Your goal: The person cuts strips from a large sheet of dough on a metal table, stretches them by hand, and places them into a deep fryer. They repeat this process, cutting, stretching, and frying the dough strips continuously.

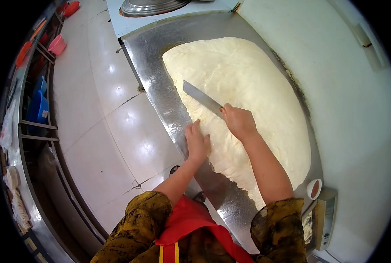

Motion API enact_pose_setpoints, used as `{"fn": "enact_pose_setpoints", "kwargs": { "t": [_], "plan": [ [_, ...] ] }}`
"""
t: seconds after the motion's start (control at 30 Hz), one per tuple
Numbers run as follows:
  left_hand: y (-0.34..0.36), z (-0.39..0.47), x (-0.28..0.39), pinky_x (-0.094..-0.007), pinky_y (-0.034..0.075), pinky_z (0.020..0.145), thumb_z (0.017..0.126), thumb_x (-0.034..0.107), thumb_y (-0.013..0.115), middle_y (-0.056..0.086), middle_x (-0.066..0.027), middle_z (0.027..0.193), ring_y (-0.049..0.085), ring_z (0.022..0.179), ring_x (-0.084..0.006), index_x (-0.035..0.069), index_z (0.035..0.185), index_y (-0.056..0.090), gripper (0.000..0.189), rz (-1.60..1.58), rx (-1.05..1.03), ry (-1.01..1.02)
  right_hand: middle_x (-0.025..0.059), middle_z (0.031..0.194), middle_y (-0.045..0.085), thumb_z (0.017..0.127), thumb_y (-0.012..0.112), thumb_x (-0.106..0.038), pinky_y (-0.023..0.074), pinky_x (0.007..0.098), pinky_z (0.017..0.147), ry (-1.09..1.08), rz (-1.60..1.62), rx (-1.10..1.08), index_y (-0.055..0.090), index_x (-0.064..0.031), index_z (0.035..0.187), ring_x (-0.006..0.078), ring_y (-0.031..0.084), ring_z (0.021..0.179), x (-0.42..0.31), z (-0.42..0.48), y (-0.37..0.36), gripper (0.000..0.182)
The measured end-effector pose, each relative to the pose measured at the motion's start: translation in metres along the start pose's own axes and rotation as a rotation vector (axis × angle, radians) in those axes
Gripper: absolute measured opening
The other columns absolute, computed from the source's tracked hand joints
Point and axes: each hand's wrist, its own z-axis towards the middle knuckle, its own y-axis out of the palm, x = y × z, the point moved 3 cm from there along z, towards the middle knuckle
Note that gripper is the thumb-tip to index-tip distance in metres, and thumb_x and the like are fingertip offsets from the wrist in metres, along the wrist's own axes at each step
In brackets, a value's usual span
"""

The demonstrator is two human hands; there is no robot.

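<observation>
A huge slab of pale dough (248, 75) covers much of a stainless steel worktop (149, 65). My right hand (240, 121) grips the handle of a broad-bladed knife (200, 96), whose blade reaches over the dough toward its left edge. Whether the blade cuts in or only rests on top cannot be told. Lower and to the left, my left hand (197, 139) touches the dough's near edge with fingers spread, holding nothing. Along this side the dough's border looks ragged.
A wall (346, 98) runs along the right. Near the right corner are a small white bowl (314, 189) and a boxy appliance (326, 217). A round metal lid (152, 7) sits beyond the worktop. Shelving at left holds a blue basin (38, 107); a pink bucket (57, 45) is near it.
</observation>
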Motion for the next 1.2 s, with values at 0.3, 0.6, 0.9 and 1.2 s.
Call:
{"fn": "enact_pose_setpoints", "kwargs": {
  "t": [0.3,0.6,0.9,1.2],
  "plan": [
    [0.003,-0.001,0.003,-0.0473,0.031,0.106,0.073,-0.001,0.066,0.042,-0.0237,0.126,0.038,0.121,-0.0420,0.000,0.132,0.041,0.063,-0.002,-0.075,-0.034,0.0162,0.065,0.062,0.098,0.048,-0.026,0.0483,0.0441,0.058,0.050,0.020,-0.082,0.054,-0.0033,0.083,0.0349,0.062,0.063,0.005,0.030,0.057,0.027],
    [-0.006,0.007,0.001,-0.0343,0.046,0.085,0.073,-0.009,0.060,0.032,-0.0175,0.130,0.043,0.112,-0.0325,0.008,0.134,0.040,0.066,-0.101,-0.056,-0.109,0.0166,0.068,0.065,0.096,0.051,-0.028,0.0504,0.0457,0.060,-0.037,0.086,0.033,0.059,-0.0012,0.079,0.0343,0.065,0.066,-0.002,0.052,0.072,0.033],
    [-0.018,0.014,-0.008,-0.0291,0.048,0.073,0.071,-0.017,0.050,0.031,-0.0143,0.126,0.050,0.078,-0.0173,0.007,0.127,0.046,0.061,-0.176,-0.027,-0.211,0.0131,0.084,0.070,0.094,0.051,-0.029,0.0537,0.0413,0.067,-0.052,-0.117,-0.310,0.070,-0.0069,0.090,0.0297,0.069,0.080,0.006,0.049,0.007,0.029],
    [-0.013,0.037,0.006,-0.0468,0.025,0.111,0.077,0.015,0.069,0.031,-0.0255,0.139,0.031,0.131,-0.0417,0.010,0.136,0.043,0.065,0.019,-0.253,0.121,0.0161,0.076,0.066,0.096,0.051,-0.031,0.0500,0.0464,0.063,0.151,0.078,-0.180,0.063,-0.0047,0.084,0.0355,0.066,0.073,0.046,-0.056,0.043,0.031]
  ]
}}
